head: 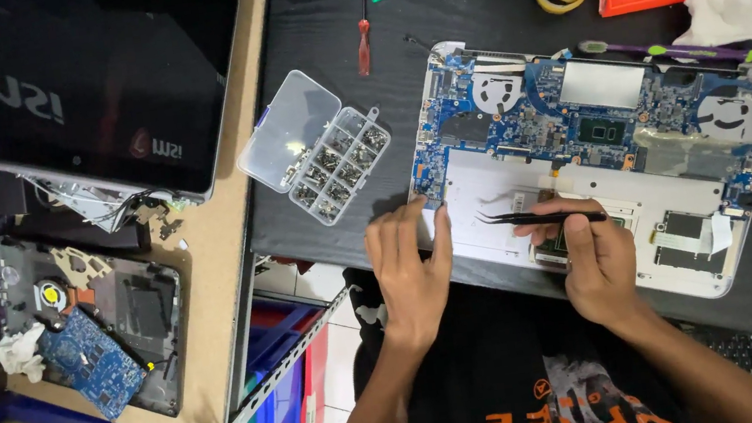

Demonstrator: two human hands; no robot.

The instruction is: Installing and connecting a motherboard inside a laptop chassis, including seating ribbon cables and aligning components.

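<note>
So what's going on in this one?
A person is working on an opened laptop with its blue circuit board and fans exposed, lying on a black mat. The right hand holds black tweezers pointing left over the pale lower section. The left hand rests its fingertips on the laptop's near left corner. An open clear screw organizer sits to the left.
</note>
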